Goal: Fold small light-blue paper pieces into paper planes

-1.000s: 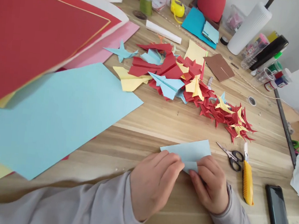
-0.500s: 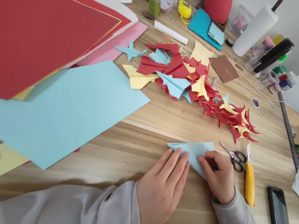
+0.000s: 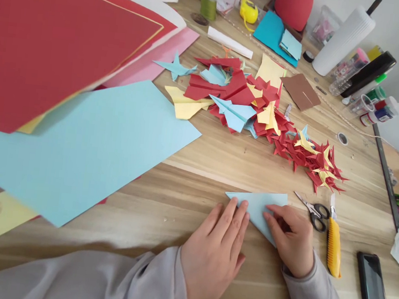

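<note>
A small folded piece of light blue paper, triangular in outline, lies on the wooden table in front of me. My left hand rests flat with its fingers stretched out, the fingertips pressing the paper's left part. At the paper's right side, my right hand pinches its edge between thumb and bent fingers. Just right of that hand lie small black-handled scissors and a yellow utility knife with its blade out.
A heap of folded red, yellow and blue paper pieces lies behind my hands. Large coloured sheets cover the left side. A phone lies at the right. Bottles and jars, a tape measure and brown paper are farther back.
The folded paper's top now lies flatter as a single plain face. My left fingers have shifted slightly along it, and my right fingers have moved up its right edge.
</note>
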`<action>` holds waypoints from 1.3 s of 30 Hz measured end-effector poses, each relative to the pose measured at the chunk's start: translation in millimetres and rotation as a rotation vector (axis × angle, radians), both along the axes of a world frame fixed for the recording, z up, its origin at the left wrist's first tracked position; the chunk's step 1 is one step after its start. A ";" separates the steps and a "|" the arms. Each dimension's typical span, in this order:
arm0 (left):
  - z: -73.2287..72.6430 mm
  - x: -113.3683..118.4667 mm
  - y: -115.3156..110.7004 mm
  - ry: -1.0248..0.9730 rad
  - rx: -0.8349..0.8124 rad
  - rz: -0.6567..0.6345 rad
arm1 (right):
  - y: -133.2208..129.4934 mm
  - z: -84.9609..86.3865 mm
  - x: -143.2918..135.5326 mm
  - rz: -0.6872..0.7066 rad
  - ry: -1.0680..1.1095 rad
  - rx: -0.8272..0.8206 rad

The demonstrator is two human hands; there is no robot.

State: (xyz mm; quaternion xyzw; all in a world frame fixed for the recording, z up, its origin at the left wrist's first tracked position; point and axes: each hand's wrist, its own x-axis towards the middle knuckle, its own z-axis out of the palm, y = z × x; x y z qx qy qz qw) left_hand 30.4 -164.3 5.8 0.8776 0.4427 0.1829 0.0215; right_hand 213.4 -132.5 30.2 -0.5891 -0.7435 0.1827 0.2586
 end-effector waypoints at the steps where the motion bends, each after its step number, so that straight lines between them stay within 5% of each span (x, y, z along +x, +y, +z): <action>1: -0.3 0.1 -0.2 -0.002 -0.001 0.004 | 0.3 0.4 -0.4 0.003 -0.007 0.008; 14: 11.7 -1.1 2.8 0.030 -0.082 -0.004 | 1.0 0.7 -2.6 -0.011 -0.039 0.013; 39: 12.7 -0.2 2.2 0.106 -0.122 -0.010 | 0.3 -0.6 -2.4 -0.013 -0.024 0.018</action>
